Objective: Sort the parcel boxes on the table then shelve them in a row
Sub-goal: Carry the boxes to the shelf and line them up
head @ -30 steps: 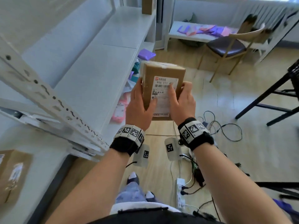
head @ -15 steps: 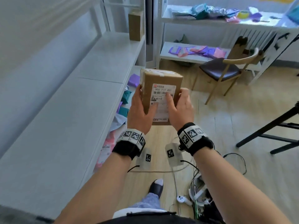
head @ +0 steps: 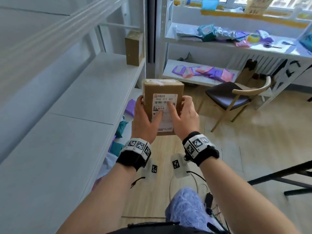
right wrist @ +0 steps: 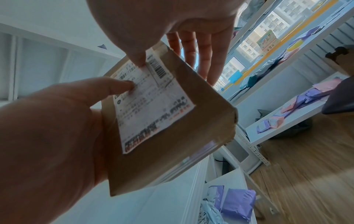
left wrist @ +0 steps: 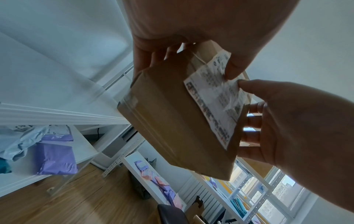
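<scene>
A brown parcel box (head: 163, 92) with a white shipping label is held upright in the air between both hands, to the right of the white shelf board (head: 76, 115). My left hand (head: 146, 114) grips its left side, thumb on the label. My right hand (head: 181, 110) grips the right side, thumb also on the label. The left wrist view shows the box (left wrist: 168, 121) from below. In the right wrist view the box (right wrist: 201, 109) has my fingers (right wrist: 203, 50) straight along its far face. A second brown box (head: 134, 48) stands at the shelf's far end.
A lower shelf holds purple and teal mail bags (head: 130, 107). A second rack (head: 194, 76) ahead carries more bags. A wooden chair (head: 233, 97) stands on the right, a black stand's legs (head: 278, 176) further right. Cables lie on the wood floor near my feet.
The view has advanced along the shelf, and the far box and rack look nearer. Both hands keep the same grip on the parcel box.
</scene>
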Demonstrator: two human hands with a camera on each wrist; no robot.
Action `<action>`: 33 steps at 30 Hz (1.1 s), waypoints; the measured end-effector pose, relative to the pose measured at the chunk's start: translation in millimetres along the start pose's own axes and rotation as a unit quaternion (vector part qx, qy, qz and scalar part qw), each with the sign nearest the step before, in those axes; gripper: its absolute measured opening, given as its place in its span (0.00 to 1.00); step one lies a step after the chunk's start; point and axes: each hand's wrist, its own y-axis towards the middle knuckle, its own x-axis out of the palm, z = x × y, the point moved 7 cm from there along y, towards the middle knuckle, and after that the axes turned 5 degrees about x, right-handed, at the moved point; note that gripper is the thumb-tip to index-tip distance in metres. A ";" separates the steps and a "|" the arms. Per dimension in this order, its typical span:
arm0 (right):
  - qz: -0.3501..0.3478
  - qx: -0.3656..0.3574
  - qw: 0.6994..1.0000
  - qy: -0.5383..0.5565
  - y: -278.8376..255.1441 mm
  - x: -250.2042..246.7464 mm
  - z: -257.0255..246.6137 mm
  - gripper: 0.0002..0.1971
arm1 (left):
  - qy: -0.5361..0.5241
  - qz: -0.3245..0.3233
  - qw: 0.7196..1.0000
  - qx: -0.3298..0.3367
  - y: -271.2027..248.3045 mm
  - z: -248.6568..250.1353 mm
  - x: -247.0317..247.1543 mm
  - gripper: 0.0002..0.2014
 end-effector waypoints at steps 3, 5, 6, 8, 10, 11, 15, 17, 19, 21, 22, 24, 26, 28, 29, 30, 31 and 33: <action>-0.006 -0.006 1.000 0.000 41.6 13.5 4.6 0.19 | -0.013 0.013 0.999 -0.031 35.4 -8.4 16.4 0.41; -0.012 -0.015 1.000 0.004 72.8 26.0 9.9 0.19 | -0.013 0.020 0.999 -0.048 59.4 -14.8 28.3 0.43; -0.017 -0.019 1.000 0.006 89.8 33.7 13.2 0.19 | -0.008 0.026 0.998 -0.051 73.0 -18.1 34.6 0.43; -0.029 -0.024 0.999 0.008 125.5 50.7 21.7 0.20 | 0.006 0.039 0.998 -0.049 104.5 -25.8 48.4 0.42; -0.044 -0.030 0.999 0.011 165.3 68.6 30.6 0.20 | 0.025 0.054 0.997 -0.049 140.9 -36.8 64.5 0.38; -0.054 -0.032 0.998 0.011 184.6 77.3 35.0 0.19 | 0.034 0.059 0.996 -0.052 158.6 -43.1 73.0 0.35; -0.100 -0.029 0.995 0.010 263.7 109.3 49.3 0.19 | 0.062 0.064 0.993 -0.075 234.1 -67.5 102.1 0.32; -0.127 -0.036 0.991 0.011 301.7 129.4 51.4 0.20 | 0.074 0.075 0.989 -0.100 268.8 -77.5 108.4 0.32; -0.154 -0.047 0.987 0.011 334.4 152.7 49.3 0.20 | 0.075 0.087 0.985 -0.127 296.6 -86.2 110.4 0.33; -0.180 -0.062 0.982 0.011 360.4 178.3 42.6 0.21 | 0.074 0.101 0.981 -0.148 318.7 -94.9 108.0 0.36; -0.194 -0.071 0.978 0.012 369.8 191.6 38.2 0.21 | 0.080 0.109 0.978 -0.156 327.9 -100.1 105.0 0.38; -0.220 -0.089 0.971 0.014 385.3 217.7 27.9 0.22 | 0.089 0.133 0.972 -0.172 344.3 -111.7 96.0 0.39; -0.243 -0.107 0.964 0.020 399.7 242.7 15.8 0.22 | 0.084 0.160 0.966 -0.188 360.5 -123.2 85.4 0.39; -0.264 -0.121 0.957 0.024 414.5 268.7 2.1 0.22 | 0.067 0.185 0.960 -0.201 377.7 -136.9 74.7 0.38; -0.276 -0.127 0.953 0.024 421.7 282.4 -5.0 0.21 | 0.058 0.197 0.957 -0.205 386.1 -145.2 70.0 0.37; -0.288 -0.132 0.948 0.022 428.8 297.0 -11.6 0.21 | 0.049 0.209 0.955 -0.206 395.3 -153.5 65.6 0.37; -0.298 -0.137 0.945 0.019 436.4 311.9 -17.7 0.20 | 0.044 0.219 0.953 -0.206 404.8 -163.3 61.8 0.36; -0.310 -0.144 0.940 0.009 451.6 339.4 -28.5 0.18 | 0.041 0.235 0.948 -0.210 422.6 -181.9 56.6 0.36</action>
